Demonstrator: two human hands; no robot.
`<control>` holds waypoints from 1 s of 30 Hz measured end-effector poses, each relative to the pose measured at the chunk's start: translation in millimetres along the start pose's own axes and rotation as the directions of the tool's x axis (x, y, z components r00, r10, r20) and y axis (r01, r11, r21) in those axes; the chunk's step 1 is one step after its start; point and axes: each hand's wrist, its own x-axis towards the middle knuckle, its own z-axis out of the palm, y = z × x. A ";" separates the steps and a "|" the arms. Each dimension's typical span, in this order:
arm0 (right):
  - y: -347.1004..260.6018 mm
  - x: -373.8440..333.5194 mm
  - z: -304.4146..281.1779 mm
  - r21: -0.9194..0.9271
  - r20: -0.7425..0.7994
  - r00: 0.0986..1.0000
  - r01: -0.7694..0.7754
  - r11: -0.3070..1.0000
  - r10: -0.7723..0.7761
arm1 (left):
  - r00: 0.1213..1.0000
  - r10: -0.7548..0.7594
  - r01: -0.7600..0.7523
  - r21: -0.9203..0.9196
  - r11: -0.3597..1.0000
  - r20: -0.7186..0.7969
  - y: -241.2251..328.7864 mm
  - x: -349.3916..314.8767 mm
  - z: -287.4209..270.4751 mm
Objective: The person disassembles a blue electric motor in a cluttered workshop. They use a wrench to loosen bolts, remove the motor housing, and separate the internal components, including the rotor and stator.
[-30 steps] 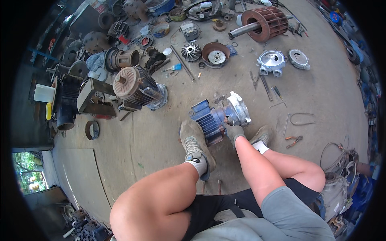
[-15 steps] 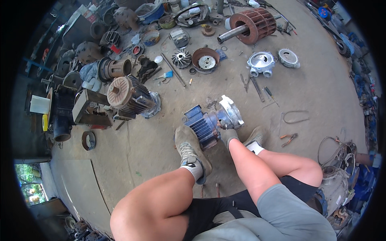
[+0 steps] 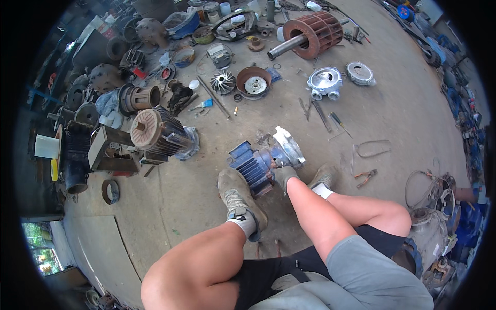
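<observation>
1. One blue finned motor (image 3: 254, 168) lies on its side on the concrete floor (image 3: 403, 108), just below the middle of the frame, its silver end cover (image 3: 288, 145) pointing up and right.
2. The gloved right hand (image 3: 284, 175) sits on the motor, right where the blue body meets the silver end. It's curled against the housing, but I cannot tell how tight the grip is.
3. The left hand is nowhere in the frame.
4. A dusty shoe (image 3: 238, 199) is pressed against the lower left side of the motor; the other shoe (image 3: 321, 178) sits just to the right of the gloved hand.
5. Up and left of the motor lies a bigger dark motor with a tan fan end (image 3: 160, 134).
6. Near the top of the frame lies a rusty rotor on a shaft (image 3: 312, 35), and below it to the right a silver pump casing (image 3: 324, 82).
7. At top centre there's a round brown housing (image 3: 253, 81) with a small silver impeller (image 3: 223, 82) just beside it on the left.
8. To the right of the motor, red-handled pliers (image 3: 366, 178) lie on the floor, with a loop of wire (image 3: 373, 149) just above them.
</observation>
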 end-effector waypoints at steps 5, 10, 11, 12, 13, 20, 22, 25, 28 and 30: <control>-12.4 -1.7 -10.9 0.022 0.213 0.955 -0.218 0.976 0.208 | 0.999 -0.023 0.024 0.021 0.999 -0.035 -10.9 10.7 4.0; -15.9 9.2 -14.5 -0.378 0.206 0.978 0.069 0.923 0.011 | 0.998 -0.041 0.042 0.031 0.999 -0.045 -17.3 18.4 10.5; -19.8 11.1 -14.2 -0.529 0.192 0.981 0.111 0.841 -0.008 | 0.998 -0.043 0.044 0.031 0.999 -0.044 -18.2 19.0 11.4; -22.1 10.2 -13.6 -0.487 0.233 0.971 0.070 0.871 0.052 | 0.998 -0.045 0.046 0.030 0.998 -0.044 -19.0 19.3 12.0; -26.9 9.5 -13.1 -0.442 0.278 0.955 0.029 0.897 0.106 | 0.998 -0.042 0.044 0.032 0.999 -0.042 -19.6 19.5 12.7; -24.0 -18.1 -15.1 0.094 0.205 0.964 -0.192 0.977 0.170 | 0.998 -0.049 0.050 0.031 0.998 -0.045 -22.2 19.7 16.4; -23.8 -10.4 -14.6 -0.245 0.128 0.991 -0.003 0.969 0.036 | 0.998 -0.047 0.049 0.032 0.998 -0.045 -22.7 20.4 16.8; -24.0 6.2 -13.1 -0.346 0.188 0.981 0.021 0.938 0.047 | 0.998 -0.050 0.052 0.035 0.998 -0.046 -23.2 21.1 17.7; -19.0 7.6 -12.9 -0.195 0.288 0.948 -0.083 0.977 0.138 | 0.998 -0.047 0.049 0.034 0.998 -0.050 -24.0 21.5 17.6; -14.0 -1.7 -12.3 0.066 0.283 0.949 -0.167 0.984 0.142 | 0.997 -0.048 0.050 0.033 0.998 -0.053 -24.8 21.9 18.3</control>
